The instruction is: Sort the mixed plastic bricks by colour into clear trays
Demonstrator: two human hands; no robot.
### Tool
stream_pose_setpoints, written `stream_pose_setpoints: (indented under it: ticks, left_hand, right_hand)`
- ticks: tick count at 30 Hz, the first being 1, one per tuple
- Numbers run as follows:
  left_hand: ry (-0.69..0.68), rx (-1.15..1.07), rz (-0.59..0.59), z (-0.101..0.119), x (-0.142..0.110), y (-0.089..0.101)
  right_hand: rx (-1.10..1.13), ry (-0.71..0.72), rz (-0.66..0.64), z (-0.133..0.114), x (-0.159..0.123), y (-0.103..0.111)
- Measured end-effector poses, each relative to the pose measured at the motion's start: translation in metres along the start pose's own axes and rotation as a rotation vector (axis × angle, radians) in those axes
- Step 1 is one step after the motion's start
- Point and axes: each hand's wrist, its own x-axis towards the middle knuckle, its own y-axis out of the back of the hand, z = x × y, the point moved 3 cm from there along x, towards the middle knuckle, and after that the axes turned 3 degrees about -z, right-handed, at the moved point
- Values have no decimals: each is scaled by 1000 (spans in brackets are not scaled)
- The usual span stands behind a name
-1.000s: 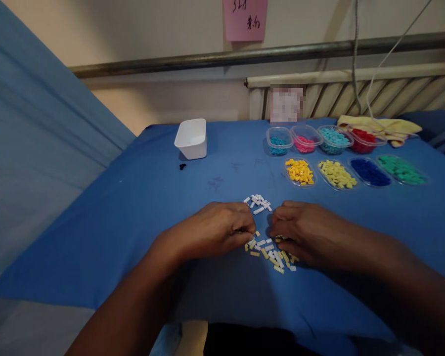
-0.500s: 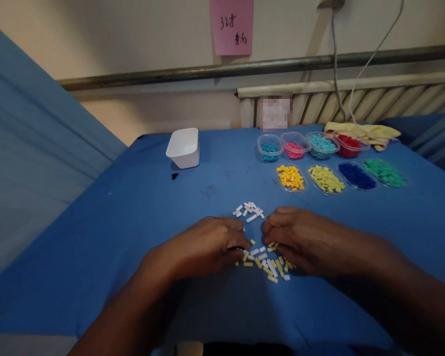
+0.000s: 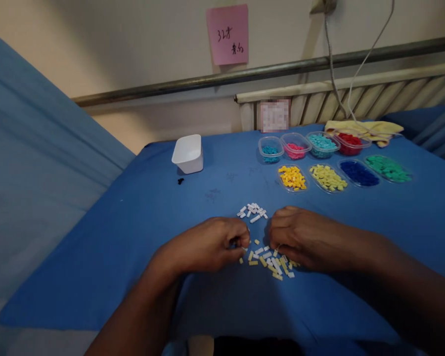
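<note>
On the blue cloth lies a loose, mixed pile of small white and pale-yellow building bricks (image 3: 269, 259). My left hand (image 3: 215, 244) is at the pile's left side, thumb and forefinger closed in a pinch; a pale speck shows by the fingertips, too small to name. From the right, my right hand (image 3: 300, 240) bends over the pile with its fingers curled together and pointing down among the bricks. What its fingertips grip, if anything, is hidden. Just beyond both hands sits a separate heap of white bricks (image 3: 252, 211).
A white plastic tub (image 3: 188, 154) stands at the back left, with a small black item (image 3: 180, 181) before it. Clear tubs of coloured bricks, including orange-yellow bricks (image 3: 292, 178) and dark blue bricks (image 3: 359, 173), fill the back right. Behind them lies a yellow cloth (image 3: 367, 128).
The whole view has tilted and shifted slightly. My left fingers have curled into a tighter pinch, a little up from the bricks. My right hand stays at the pile's right side.
</note>
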Motion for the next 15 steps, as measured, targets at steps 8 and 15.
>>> stream_pose_setpoints:
  ticks: [8,15]
  left_hand:
    - [113,28,351,-27,18,12]
    - [-1,155,410,-34,23,9]
  right_hand:
    - [-17,-189,215,36,17,-3]
    - [-27,-216,319,56,36,-14]
